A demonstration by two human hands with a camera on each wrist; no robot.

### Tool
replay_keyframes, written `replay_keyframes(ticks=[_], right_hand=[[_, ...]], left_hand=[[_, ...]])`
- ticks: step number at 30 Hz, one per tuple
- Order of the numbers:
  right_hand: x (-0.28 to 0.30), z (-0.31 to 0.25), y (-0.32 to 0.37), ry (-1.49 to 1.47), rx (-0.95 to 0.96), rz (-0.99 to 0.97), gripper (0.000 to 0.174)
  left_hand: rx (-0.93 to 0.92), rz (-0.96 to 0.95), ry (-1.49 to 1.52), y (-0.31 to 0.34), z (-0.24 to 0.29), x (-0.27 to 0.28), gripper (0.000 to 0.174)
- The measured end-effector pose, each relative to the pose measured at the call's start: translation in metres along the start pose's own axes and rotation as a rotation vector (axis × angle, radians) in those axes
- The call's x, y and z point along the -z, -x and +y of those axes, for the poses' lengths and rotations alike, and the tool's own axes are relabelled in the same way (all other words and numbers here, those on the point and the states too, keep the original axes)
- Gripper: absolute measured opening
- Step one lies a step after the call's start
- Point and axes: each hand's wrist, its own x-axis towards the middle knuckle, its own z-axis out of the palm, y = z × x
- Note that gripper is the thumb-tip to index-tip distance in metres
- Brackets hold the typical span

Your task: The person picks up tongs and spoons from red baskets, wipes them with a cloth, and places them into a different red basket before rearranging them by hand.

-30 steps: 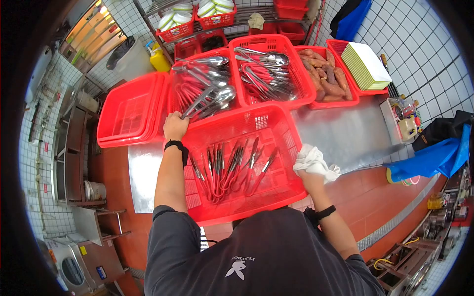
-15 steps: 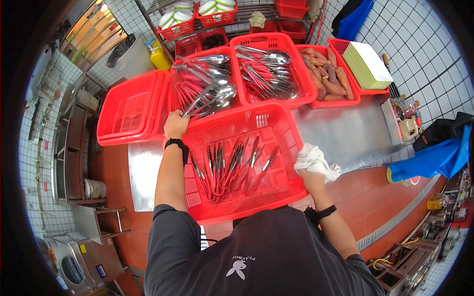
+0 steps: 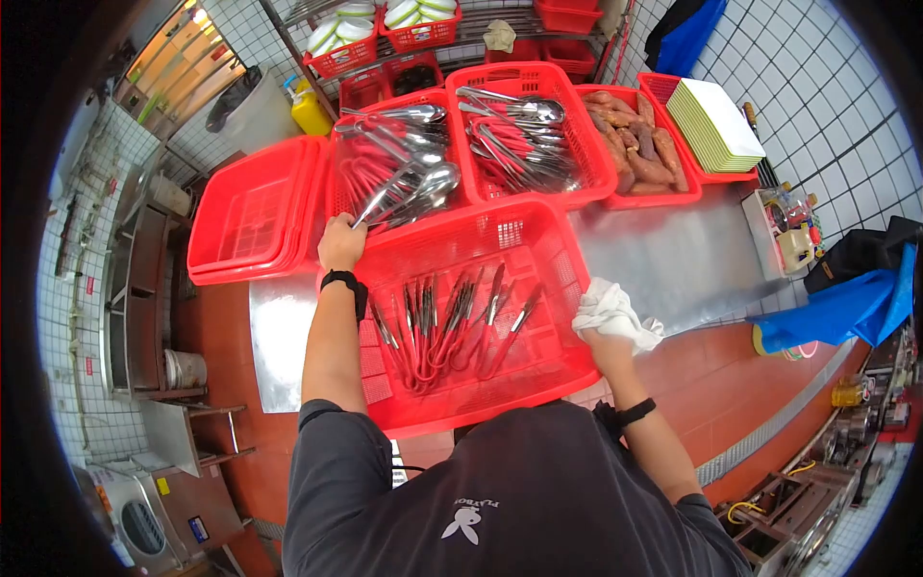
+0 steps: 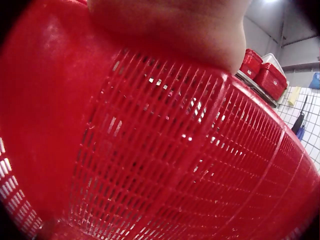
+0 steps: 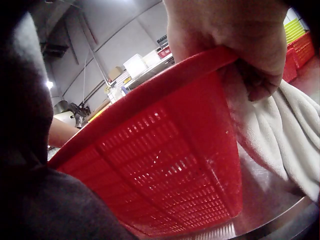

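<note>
A large red plastic basket [image 3: 461, 389] sits in front of me, with several red-handled metal tongs [image 3: 444, 322] bunched on its bottom. My left hand [image 3: 342, 242] grips the rim at the far left corner, right beside the spoons' metal handles; its fingertips are hidden. In the left wrist view the heel of that hand lies over the slotted basket wall [image 4: 165, 125]. My right hand [image 3: 610, 351] holds the rim on the right side, fingers curled. A crumpled white cloth [image 5: 280, 127] is bunched in the same hand and hangs outside the basket.
Behind stand two red baskets of tongs and large spoons [image 3: 524, 144], then sweet potatoes [image 3: 635, 144] and a stack of green-edged white trays [image 3: 713, 130]. Stacked red baskets [image 3: 255, 216] are at left. A steel tabletop [image 3: 673, 255] extends right.
</note>
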Motion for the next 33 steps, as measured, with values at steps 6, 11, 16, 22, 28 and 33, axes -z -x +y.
replay_keyframes(ticks=[6, 11, 16, 22, 28, 33], right_hand=[[0.003, -0.005, -0.003, -0.098, -0.053, -0.067, 0.018], [0.004, 0.001, -0.003, -0.088, 0.003, -0.057, 0.017], [0.005, 0.038, -0.010, -0.209, -0.030, -0.083, 0.016], [0.051, -0.025, -0.060, -0.150, 0.229, -0.007, 0.033], [0.018, -0.085, -0.037, -0.243, 0.299, -0.329, 0.048], [-0.008, -0.078, -0.021, -0.523, -0.029, -0.349, 0.037]], left_hand=[[-0.033, 0.059, 0.044, 0.003, 0.001, -0.001, 0.031], [-0.124, 0.210, 0.140, 0.002, -0.002, -0.002, 0.024], [-0.270, 0.282, 0.314, -0.004, -0.013, 0.005, 0.019], [-0.168, -0.001, 1.125, 0.071, 0.030, 0.048, 0.019], [-0.224, -0.520, 1.105, 0.214, 0.112, 0.067, 0.029], [-0.647, -0.700, 0.886, 0.283, 0.149, 0.046, 0.034]])
